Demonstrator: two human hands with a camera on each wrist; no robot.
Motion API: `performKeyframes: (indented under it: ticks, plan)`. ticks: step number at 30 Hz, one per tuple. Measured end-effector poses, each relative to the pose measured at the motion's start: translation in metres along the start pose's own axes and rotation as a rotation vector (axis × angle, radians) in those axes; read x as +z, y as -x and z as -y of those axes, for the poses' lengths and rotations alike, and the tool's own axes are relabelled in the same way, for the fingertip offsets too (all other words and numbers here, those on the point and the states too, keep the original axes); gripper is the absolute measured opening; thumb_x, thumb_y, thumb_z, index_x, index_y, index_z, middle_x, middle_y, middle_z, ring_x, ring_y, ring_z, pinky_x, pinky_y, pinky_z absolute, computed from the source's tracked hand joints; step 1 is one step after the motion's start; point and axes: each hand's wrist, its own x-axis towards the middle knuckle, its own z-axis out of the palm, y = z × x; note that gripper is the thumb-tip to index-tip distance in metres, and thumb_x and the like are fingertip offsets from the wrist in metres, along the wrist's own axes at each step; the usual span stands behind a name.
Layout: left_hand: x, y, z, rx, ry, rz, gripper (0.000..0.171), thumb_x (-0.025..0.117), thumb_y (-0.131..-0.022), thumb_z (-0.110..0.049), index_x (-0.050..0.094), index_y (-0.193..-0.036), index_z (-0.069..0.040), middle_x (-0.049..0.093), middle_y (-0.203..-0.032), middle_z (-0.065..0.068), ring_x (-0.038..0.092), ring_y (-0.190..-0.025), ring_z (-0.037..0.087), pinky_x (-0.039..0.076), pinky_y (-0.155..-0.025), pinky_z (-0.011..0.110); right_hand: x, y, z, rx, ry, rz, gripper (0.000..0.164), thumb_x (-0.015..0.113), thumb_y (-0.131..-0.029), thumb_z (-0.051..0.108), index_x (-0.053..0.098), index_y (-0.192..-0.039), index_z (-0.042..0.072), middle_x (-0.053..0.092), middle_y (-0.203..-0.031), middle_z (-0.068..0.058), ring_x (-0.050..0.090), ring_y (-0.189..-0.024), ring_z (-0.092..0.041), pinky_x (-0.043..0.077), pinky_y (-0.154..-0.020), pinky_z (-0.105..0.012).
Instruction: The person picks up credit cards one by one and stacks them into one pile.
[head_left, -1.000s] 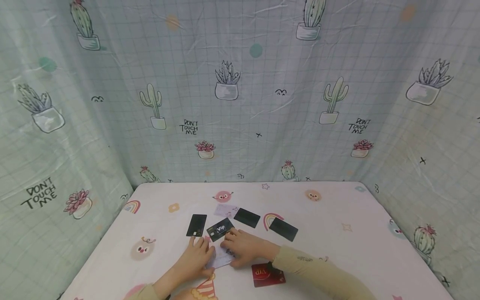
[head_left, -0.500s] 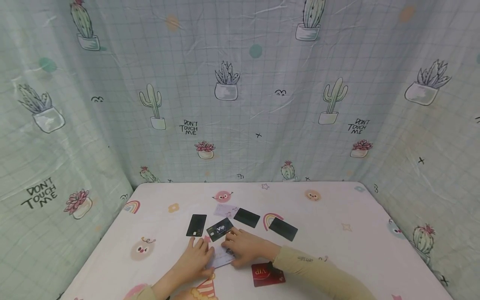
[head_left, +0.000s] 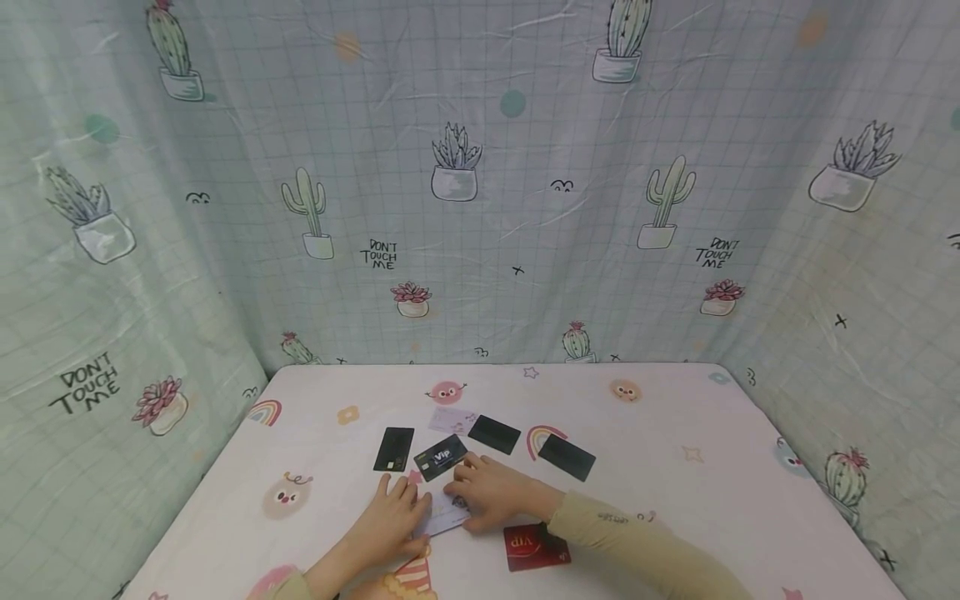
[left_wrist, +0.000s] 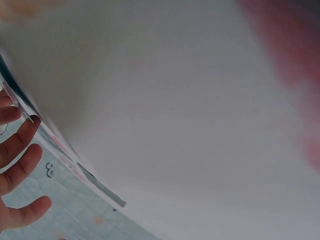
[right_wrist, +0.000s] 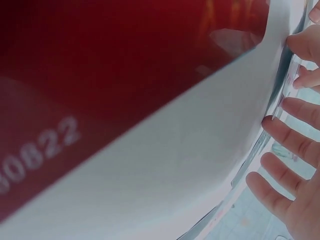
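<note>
Low in the head view, a pale lavender card (head_left: pixel 441 522) with a small dark print lies flat on the table between my two hands. My left hand (head_left: pixel 382 521) grips its left side, thumb nearest me and fingers ahead. From the right, my right hand (head_left: pixel 495 497) holds the opposite side with thumb and fingers and covers part of it. The left wrist view catches my left hand's fingers (left_wrist: pixel 25 167) at its edge, spread apart. In the right wrist view, my right hand (right_wrist: pixel 302 185) shows at the far right, with a red card (right_wrist: pixel 125 65) large in front.
Just ahead of my hands lie a dark VIP card (head_left: pixel 439 457) and an upright black card (head_left: pixel 393 450). Farther back are a pale pink card (head_left: pixel 452 419) and two black cards (head_left: pixel 494 435). A patterned cloth (head_left: pixel 510 317) hangs behind the table (head_left: pixel 645 533).
Both hands stay almost where they were on the pale card. Only a slight shift of the whole head view shows; the other cards have not moved.
</note>
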Motion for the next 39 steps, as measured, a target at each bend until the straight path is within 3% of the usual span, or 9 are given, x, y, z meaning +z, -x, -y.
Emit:
performKeyframes:
  ticks: [11,32,39]
  plan:
    - [-0.0016,-0.0006,0.0002,0.004,0.042,0.049,0.057,0.057,-0.069,-0.057,0.059,-0.107,-0.015,0.053,-0.087,0.004,0.047,-0.091,0.023,0.035,-0.082,0.051,0.0031,-0.0007,-0.0019,0.004,0.003,0.0,0.05,0.057,-0.076,0.051,0.049,-0.121,0.03,0.052,-0.11,0.011,0.041,-0.099,-0.009,0.04,-0.086,-0.026]
    - [-0.0052,0.0012,-0.0018,0.014,0.064,-0.032,0.049,0.062,-0.066,-0.053,0.06,-0.101,-0.019,0.052,-0.082,0.001,0.046,-0.087,0.021,0.036,-0.08,0.051,0.0005,0.0026,-0.0024,0.014,-0.021,0.005,0.053,0.059,-0.075,0.051,0.049,-0.122,0.03,0.052,-0.112,0.012,0.041,-0.098,-0.008,0.04,-0.085,-0.025]
    - [-0.0059,0.0021,-0.0006,0.008,0.077,-0.022,0.049,0.063,-0.066,-0.053,0.06,-0.102,-0.019,0.051,-0.081,0.001,0.046,-0.088,0.022,0.035,-0.08,0.051,-0.0006,0.0023,-0.0016,0.006,-0.021,-0.002,0.052,0.058,-0.076,0.05,0.049,-0.123,0.03,0.052,-0.113,0.011,0.041,-0.098,-0.008,0.04,-0.086,-0.026]
